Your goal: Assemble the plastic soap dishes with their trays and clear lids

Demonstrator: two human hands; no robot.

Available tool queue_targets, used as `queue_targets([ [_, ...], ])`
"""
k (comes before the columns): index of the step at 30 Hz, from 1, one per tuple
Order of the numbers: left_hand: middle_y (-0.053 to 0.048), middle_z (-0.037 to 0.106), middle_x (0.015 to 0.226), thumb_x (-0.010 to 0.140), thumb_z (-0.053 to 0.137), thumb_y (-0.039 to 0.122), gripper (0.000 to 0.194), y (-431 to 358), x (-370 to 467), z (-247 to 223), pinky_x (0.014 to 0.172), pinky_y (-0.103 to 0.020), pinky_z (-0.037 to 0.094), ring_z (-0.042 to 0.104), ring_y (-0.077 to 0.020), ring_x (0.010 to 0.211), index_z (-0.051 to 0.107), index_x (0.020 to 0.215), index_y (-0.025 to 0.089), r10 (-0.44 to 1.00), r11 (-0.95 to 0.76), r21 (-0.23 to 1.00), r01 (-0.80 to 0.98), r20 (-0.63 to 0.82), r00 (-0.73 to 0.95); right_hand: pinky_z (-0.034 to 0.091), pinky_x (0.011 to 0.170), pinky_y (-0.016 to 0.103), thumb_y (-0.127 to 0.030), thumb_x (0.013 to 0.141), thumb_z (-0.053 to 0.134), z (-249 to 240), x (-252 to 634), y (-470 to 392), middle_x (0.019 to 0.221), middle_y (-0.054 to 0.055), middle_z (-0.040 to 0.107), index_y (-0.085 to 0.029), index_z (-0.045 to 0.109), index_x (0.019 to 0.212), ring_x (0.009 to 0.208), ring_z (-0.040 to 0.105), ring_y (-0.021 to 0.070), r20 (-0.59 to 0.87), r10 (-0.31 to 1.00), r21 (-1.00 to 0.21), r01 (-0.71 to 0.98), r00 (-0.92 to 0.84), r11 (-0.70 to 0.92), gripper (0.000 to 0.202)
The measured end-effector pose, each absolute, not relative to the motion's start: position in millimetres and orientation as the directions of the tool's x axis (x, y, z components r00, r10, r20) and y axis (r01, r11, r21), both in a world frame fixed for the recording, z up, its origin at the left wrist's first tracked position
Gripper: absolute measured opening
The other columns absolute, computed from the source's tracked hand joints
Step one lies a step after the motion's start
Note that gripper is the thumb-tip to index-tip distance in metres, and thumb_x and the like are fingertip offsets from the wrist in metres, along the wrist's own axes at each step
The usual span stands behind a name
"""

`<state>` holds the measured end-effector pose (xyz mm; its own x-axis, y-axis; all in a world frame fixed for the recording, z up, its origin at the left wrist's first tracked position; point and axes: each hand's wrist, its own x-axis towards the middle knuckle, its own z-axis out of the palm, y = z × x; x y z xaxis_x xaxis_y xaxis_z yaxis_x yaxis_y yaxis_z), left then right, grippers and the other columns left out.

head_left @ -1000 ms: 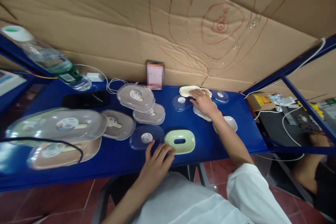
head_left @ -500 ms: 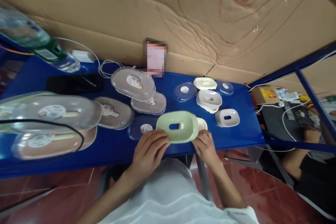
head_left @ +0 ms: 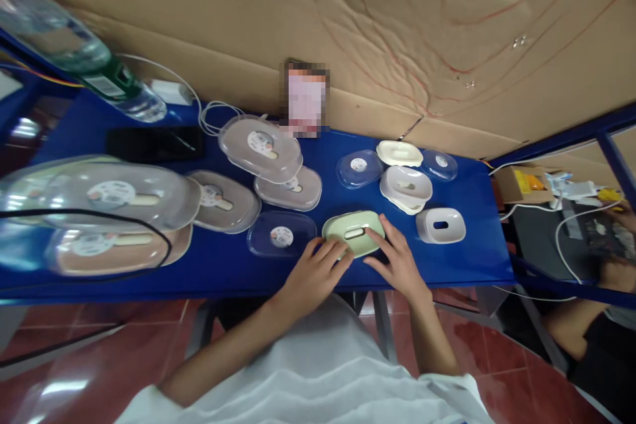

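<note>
A light green oval plastic dish with a slot in its middle (head_left: 365,242) sits low over the table in front of me. Something pale shows through the slot. My left hand (head_left: 320,271) grips the dish's near left rim, its fingers bent over the edge. At the other end, my right hand (head_left: 397,255) touches it with spread fingers: one reaches toward the slot, another lies along the right rim, and the thumb stands apart in front. Just left of the dish lies a clear lid with a round label (head_left: 282,238). To its right stands a white slotted dish (head_left: 441,225).
Several lidded oval boxes (head_left: 223,202) crowd the left of the blue table (head_left: 342,281). Behind them are a black phone (head_left: 154,144) and a water bottle (head_left: 119,83). Stacked white dishes (head_left: 406,187) stand at back right. Another person's arm (head_left: 571,324) is at far right.
The green dish has come down from a raised, tilted pose onto the pale piece behind it. My right hand has moved from the near right edge to its top, fingers spreading.
</note>
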<state>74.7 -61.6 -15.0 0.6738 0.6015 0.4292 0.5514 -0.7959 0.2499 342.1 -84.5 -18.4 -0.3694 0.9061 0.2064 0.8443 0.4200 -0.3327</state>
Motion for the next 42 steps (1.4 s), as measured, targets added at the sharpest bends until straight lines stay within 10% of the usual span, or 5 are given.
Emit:
queue_targets([
  [7,-0.019,0.059,0.159,0.101,0.071,0.029,0.047,-70,9,-5,0.126,-0.062,0.035,0.054,-0.0388,0.149,0.063,0.147,0.022,0.772,-0.616,0.237,0.751,0.372,0.515,0.046,0.123,0.06,-0.034,0.107,0.067,-22,333,-93,0.181,0.015,0.025,-0.034,0.035,0.17,0.162,0.04,0.0374,0.175,0.903,-0.311,0.848,-0.393,0.43,0.071],
  [23,-0.012,0.073,0.137,0.1,0.075,0.024,0.038,-65,6,-28,0.115,-0.051,0.048,0.064,-0.0279,0.131,0.064,0.136,0.025,0.743,-0.654,0.411,0.635,0.506,0.438,0.045,0.123,0.057,-0.039,0.109,0.063,-25,266,-101,0.177,0.016,0.031,-0.03,0.053,0.157,0.161,0.04,0.0358,0.211,0.954,-0.47,0.834,-0.212,0.289,0.05],
  [32,-0.011,0.068,0.145,0.101,0.063,0.008,0.044,-61,19,-21,0.133,-0.06,0.035,0.052,-0.0286,0.152,0.064,0.142,0.023,0.629,-0.774,0.319,0.547,0.489,0.604,0.04,0.128,0.065,-0.053,0.102,0.071,-22,283,-87,0.179,0.02,0.026,-0.029,0.001,0.177,0.166,0.031,0.0382,0.225,0.937,-0.53,0.774,-0.267,0.348,0.105],
  [35,-0.014,0.066,0.15,0.103,0.06,0.01,0.041,-62,31,-16,0.133,-0.059,0.035,0.05,-0.0296,0.154,0.063,0.144,0.018,0.563,-0.823,0.256,0.507,0.482,0.671,0.039,0.129,0.065,-0.045,0.104,0.071,-12,288,-78,0.184,0.011,0.015,-0.04,0.017,0.175,0.168,0.024,0.0377,0.229,0.897,-0.495,0.748,-0.379,0.443,0.09],
  [42,-0.015,0.061,0.153,0.101,0.064,0.01,0.048,-76,40,-16,0.13,-0.053,0.042,0.043,-0.0279,0.16,0.06,0.147,0.023,0.626,-0.77,0.41,0.489,0.638,0.449,0.049,0.125,0.059,-0.039,0.101,0.076,-5,315,-70,0.174,0.006,0.043,-0.039,0.053,0.161,0.157,0.047,0.0372,0.439,0.874,-0.533,0.724,-0.207,0.438,0.064],
])
